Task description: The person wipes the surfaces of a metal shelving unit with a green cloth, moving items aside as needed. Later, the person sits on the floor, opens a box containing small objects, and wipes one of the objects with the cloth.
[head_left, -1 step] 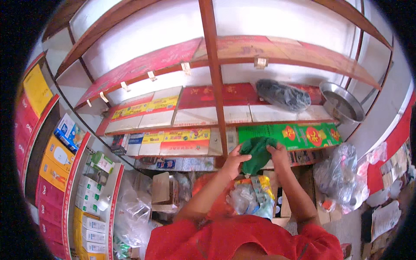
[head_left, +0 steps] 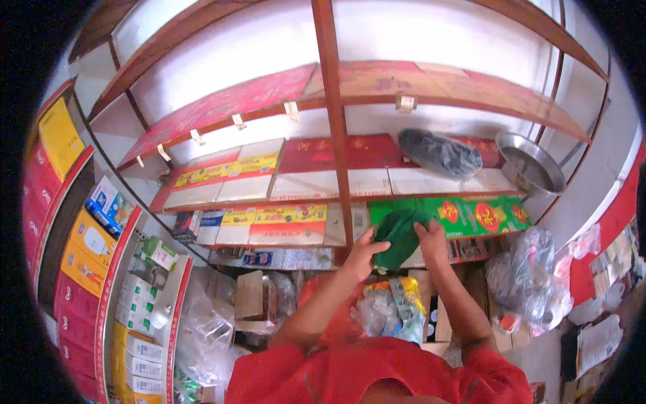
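Observation:
A soft, dark green cloth (head_left: pixel 396 244) is stretched between my two hands, in front of a lower shelf. Whether it is a flat piece or a sewn item I cannot tell. My left hand (head_left: pixel 361 256) pinches its left edge, thumb on the near face and fingers partly hidden. At the upper right edge, my right hand (head_left: pixel 432 242) holds it with the thumb in front. Just behind the cloth lies a green printed cardboard sheet (head_left: pixel 464 214) lining the shelf.
Cardboard-lined wooden shelves rise in front. A black plastic-wrapped bundle (head_left: pixel 439 153) and a metal basin (head_left: pixel 531 163) sit on one. Below my hands are plastic bags (head_left: pixel 380 311) and an opened carton (head_left: pixel 250 296). Boxed goods (head_left: pixel 138 303) fill the left rack; a bulky clear bag (head_left: pixel 521 266) stands right.
The cloth's top edge looks rounder and its body smoother between my hands. Both hands keep hold of it and stay nearly in place. The view has shifted slightly.

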`<state>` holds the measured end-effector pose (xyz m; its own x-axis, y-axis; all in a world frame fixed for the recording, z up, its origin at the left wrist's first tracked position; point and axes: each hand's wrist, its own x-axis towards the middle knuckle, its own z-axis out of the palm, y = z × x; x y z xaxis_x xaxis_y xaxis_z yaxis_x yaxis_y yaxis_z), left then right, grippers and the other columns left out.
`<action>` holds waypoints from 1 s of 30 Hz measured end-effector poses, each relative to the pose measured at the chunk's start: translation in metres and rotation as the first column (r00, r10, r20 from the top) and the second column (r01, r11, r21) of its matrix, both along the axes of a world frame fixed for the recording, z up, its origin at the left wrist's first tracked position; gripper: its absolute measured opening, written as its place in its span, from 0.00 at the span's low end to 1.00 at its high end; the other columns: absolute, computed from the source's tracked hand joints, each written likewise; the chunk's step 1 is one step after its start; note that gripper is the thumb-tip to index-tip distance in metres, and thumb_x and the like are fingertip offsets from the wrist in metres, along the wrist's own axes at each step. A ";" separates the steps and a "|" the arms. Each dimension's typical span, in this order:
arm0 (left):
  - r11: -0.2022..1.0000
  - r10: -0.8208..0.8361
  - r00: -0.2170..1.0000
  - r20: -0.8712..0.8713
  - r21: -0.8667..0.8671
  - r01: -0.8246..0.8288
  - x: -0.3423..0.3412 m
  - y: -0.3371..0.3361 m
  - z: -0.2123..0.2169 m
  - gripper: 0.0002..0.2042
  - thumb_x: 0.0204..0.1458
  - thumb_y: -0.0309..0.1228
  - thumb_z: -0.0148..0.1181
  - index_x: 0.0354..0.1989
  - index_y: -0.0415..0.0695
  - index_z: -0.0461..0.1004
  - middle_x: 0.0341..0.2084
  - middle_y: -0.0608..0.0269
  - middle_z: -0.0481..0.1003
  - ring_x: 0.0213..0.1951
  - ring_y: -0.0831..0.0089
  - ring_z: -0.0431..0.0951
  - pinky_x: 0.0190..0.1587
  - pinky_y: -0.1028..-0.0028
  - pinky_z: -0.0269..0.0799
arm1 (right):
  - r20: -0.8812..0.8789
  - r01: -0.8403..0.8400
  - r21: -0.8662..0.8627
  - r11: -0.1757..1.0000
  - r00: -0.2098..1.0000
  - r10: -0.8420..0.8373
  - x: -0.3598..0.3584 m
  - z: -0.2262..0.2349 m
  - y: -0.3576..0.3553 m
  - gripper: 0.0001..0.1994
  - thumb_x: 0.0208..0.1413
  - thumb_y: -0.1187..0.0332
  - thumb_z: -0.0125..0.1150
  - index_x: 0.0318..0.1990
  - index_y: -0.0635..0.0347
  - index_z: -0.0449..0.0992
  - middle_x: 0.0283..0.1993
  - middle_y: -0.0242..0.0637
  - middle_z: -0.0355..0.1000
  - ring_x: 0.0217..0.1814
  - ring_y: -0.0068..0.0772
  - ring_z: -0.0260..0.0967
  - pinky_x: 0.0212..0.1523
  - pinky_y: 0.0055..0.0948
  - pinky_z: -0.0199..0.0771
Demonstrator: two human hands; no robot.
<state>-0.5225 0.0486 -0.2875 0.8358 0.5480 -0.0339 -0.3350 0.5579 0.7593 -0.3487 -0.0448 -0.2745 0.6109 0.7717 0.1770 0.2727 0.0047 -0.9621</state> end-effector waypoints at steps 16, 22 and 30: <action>0.880 0.319 0.919 0.230 0.289 -0.378 -0.028 0.051 0.117 0.20 0.51 0.25 0.61 0.53 0.37 0.67 0.47 0.59 0.73 0.46 0.67 0.75 0.52 0.70 0.69 | 0.793 -0.301 0.034 0.953 0.588 0.157 -0.061 0.187 0.010 0.25 0.52 0.68 0.63 0.58 0.57 0.68 0.60 0.47 0.65 0.56 0.46 0.69 0.51 0.34 0.74; 0.207 0.416 0.839 0.350 0.863 -0.462 -0.007 0.059 0.224 0.21 0.48 0.17 0.54 0.53 0.38 0.65 0.47 0.60 0.72 0.50 0.71 0.72 0.53 0.71 0.67 | 0.210 -0.208 0.488 0.848 0.971 0.117 -0.076 0.239 0.064 0.16 0.61 0.69 0.54 0.55 0.62 0.68 0.45 0.38 0.71 0.42 0.28 0.70 0.38 0.27 0.74; -0.153 0.418 0.629 0.656 0.733 -0.663 -0.026 0.103 0.361 0.24 0.47 0.23 0.58 0.56 0.38 0.65 0.54 0.55 0.70 0.56 0.67 0.69 0.59 0.67 0.62 | 0.384 -0.192 0.799 0.571 0.893 -0.237 -0.069 0.406 0.114 0.16 0.50 0.75 0.62 0.49 0.67 0.74 0.40 0.41 0.76 0.41 0.30 0.73 0.42 0.28 0.72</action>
